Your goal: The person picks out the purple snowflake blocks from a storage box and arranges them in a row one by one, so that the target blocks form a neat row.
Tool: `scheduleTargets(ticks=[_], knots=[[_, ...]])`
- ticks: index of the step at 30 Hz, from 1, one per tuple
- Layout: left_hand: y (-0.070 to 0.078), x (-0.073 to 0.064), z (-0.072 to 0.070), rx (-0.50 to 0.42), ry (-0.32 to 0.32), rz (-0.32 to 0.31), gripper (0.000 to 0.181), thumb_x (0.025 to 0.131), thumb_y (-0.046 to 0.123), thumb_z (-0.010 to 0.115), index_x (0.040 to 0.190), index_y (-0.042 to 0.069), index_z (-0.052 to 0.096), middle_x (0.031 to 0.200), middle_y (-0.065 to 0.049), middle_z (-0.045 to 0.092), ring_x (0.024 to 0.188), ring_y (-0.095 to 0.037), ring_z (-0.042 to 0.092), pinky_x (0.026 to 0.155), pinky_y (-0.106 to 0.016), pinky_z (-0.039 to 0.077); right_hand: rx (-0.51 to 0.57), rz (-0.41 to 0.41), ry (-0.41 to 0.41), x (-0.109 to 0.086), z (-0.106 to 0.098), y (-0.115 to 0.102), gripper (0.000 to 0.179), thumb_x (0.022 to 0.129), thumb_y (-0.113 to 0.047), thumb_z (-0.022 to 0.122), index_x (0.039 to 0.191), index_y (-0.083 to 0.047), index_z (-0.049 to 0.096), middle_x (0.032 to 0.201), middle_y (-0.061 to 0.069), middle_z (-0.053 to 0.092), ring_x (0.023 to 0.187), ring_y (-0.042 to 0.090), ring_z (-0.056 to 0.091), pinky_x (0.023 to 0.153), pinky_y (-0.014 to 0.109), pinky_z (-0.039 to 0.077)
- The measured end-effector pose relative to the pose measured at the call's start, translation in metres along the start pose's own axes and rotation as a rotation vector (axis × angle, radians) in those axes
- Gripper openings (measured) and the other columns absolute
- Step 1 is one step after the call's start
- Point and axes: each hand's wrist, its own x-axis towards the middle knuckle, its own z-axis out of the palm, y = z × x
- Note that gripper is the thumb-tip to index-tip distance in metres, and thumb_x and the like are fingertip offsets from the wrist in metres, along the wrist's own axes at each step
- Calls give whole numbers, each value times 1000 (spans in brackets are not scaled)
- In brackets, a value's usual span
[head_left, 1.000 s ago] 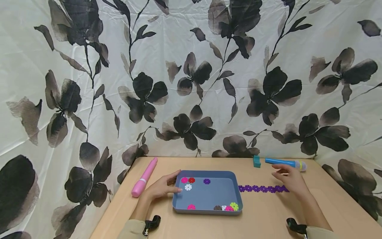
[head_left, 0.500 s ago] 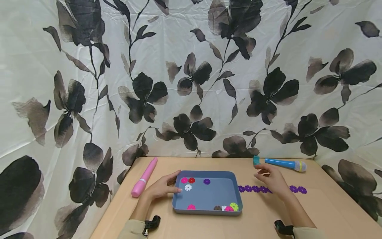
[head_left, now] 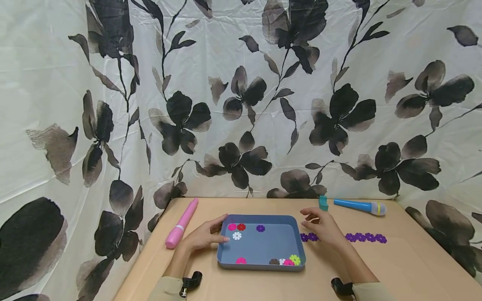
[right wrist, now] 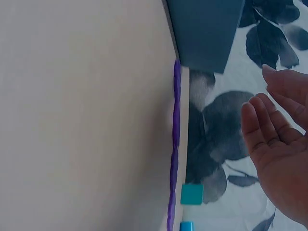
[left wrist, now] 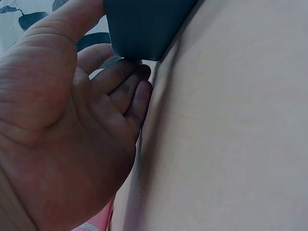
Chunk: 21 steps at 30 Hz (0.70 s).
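My left hand grips the left end of a grey-blue tray, thumb over the rim and the other fingers at the outer wall. Inside the tray lie several flower-shaped pieces: a purple one, a red one, a white one, some pink ones, a brown one and a yellow-green one. To the tray's right runs a row of purple flower pieces on the table. Above that row hovers my right hand, fingers loosely bent, nothing held; it hides the row's middle.
A pink rod with a pale band lies left of the tray on the wooden table. Near the back edge are a small teal block and a blue toy microphone. Floral cloth hangs behind.
My right hand has travelled left along the purple row toward the tray, uncovering the row's right end. The left hand and the tray have stayed put.
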Motion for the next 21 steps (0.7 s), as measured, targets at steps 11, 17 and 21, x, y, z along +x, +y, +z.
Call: scheduleTargets(ticks=[11, 17, 21], knots=[[0, 1, -2, 29, 6, 2, 95, 92, 28, 82, 165, 8, 26, 170, -15, 31, 156, -36, 33, 127, -51, 27, 58, -1, -43, 7, 24, -17, 36, 94, -4, 75, 130, -3, 68, 126, 19, 68, 105, 23, 66, 89, 22, 59], [-1, -1, -2, 7, 7, 6, 95, 91, 28, 82, 165, 7, 25, 170, -15, 30, 156, -36, 32, 128, -53, 25, 73, 5, -45, 17, 46, -29, 37, 94, -6, 76, 130, -7, 69, 127, 17, 69, 106, 22, 65, 96, 34, 61], [-1, 0, -1, 17, 8, 1, 95, 91, 29, 82, 166, 8, 26, 170, -14, 31, 156, -35, 32, 128, -53, 24, 94, -19, -34, 24, 64, -38, 34, 92, -5, 78, 126, -7, 72, 124, 17, 70, 103, 21, 66, 95, 38, 61]])
